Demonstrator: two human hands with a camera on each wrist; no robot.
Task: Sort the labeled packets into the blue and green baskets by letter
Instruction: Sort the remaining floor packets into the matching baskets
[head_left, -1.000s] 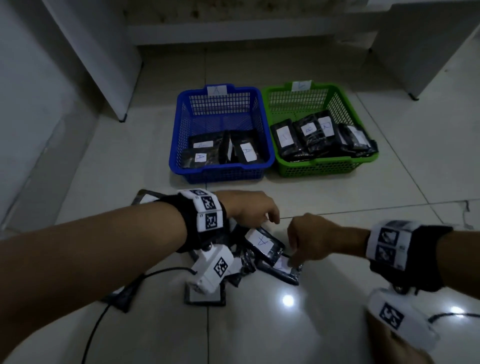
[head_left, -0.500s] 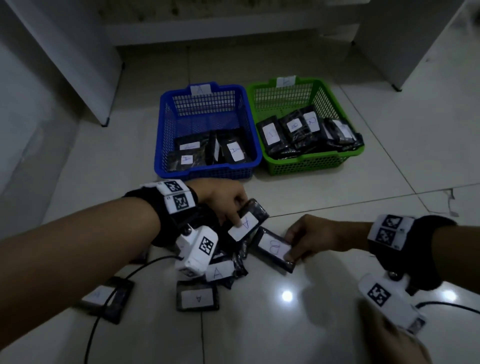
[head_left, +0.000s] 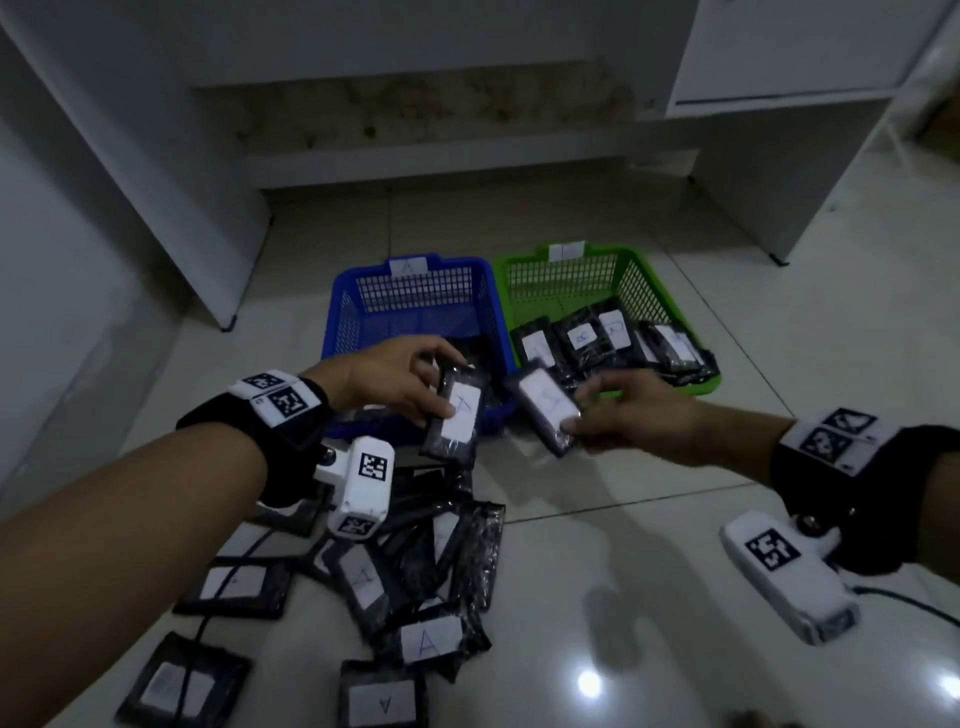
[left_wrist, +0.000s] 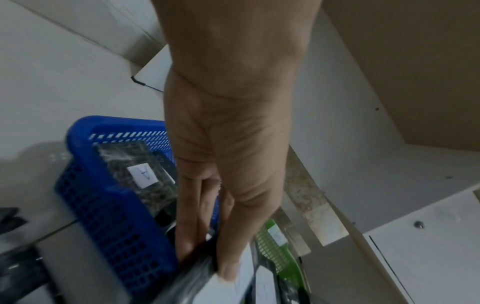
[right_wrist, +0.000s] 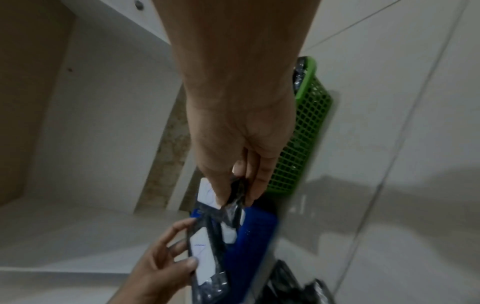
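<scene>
Packets fill both hands: the left hand (head_left: 395, 382) pinches an A packet (head_left: 457, 413) above the blue basket (head_left: 337, 332). The right hand (head_left: 631, 415) pinches another packet (head_left: 545, 410) near the green basket (head_left: 644, 280).

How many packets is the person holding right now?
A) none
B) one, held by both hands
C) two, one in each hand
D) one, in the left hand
C: the left hand grips one packet over the blue basket, and the right hand pinches another packet beside it.
</scene>
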